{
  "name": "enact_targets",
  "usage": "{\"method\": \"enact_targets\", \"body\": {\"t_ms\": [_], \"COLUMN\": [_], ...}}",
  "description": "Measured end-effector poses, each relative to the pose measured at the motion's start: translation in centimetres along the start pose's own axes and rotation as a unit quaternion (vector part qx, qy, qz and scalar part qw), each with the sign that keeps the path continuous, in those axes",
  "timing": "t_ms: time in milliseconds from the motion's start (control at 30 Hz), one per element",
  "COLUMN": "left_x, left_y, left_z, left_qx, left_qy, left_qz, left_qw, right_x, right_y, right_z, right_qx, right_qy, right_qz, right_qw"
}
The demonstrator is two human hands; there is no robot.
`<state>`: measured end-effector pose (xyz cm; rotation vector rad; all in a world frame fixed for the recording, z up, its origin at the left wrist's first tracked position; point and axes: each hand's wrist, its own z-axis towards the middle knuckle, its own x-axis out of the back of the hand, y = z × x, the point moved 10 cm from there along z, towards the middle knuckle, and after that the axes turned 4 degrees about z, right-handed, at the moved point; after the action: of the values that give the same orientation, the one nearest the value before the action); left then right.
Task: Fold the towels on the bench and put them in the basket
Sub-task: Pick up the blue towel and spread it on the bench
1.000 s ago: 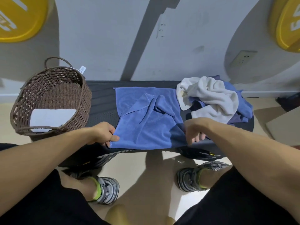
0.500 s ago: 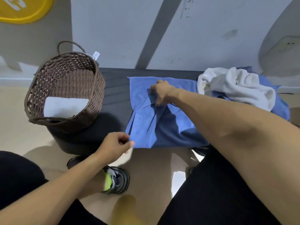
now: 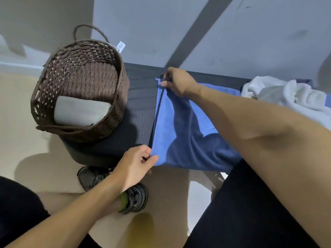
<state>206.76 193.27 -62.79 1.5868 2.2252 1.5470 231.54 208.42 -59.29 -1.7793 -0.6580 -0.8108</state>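
The blue towel (image 3: 180, 133) lies flat on the dark bench (image 3: 139, 122), its left edge running from the near lip toward the wall. That edge is held at both ends. The left hand (image 3: 134, 165) pinches the near left corner between thumb and fingers at the bench's front lip; the right hand (image 3: 176, 81), arm reaching across the cloth, pinches the far left corner by the wall. The towel's long axis appears to run left to right, so the likely fold carries this held edge rightward over the body of the cloth — a judgement, not an observed move.

Against the frame half a second back, the right hand has left the middle of the towel for the far corner, and the bunched crease there is drawn out flat. The left hand keeps its corner.

The wicker basket (image 3: 114, 111) stands just left of the towel on the bench end, one folded pale towel (image 3: 78, 111) inside. A heap of white towel (image 3: 279, 93) waits at the right — unfolded.
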Motion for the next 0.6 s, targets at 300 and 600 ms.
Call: {"method": "enact_targets", "body": {"t_ms": [300, 600], "left_x": [1.2, 0.9], "left_y": [-1.2, -1.3], "left_z": [0.8, 0.9], "left_qx": [0.031, 0.025], "left_qy": [0.048, -0.008], "left_qz": [-0.023, -0.022], "left_qw": [0.998, 0.999], "right_x": [0.8, -0.1], "right_y": [1.1, 0.3], "right_z": [3.0, 4.3], "right_qx": [-0.065, -0.050], "right_qy": [-0.107, -0.051], "right_qz": [0.022, -0.057], "right_qw": [0.992, 0.996]}}
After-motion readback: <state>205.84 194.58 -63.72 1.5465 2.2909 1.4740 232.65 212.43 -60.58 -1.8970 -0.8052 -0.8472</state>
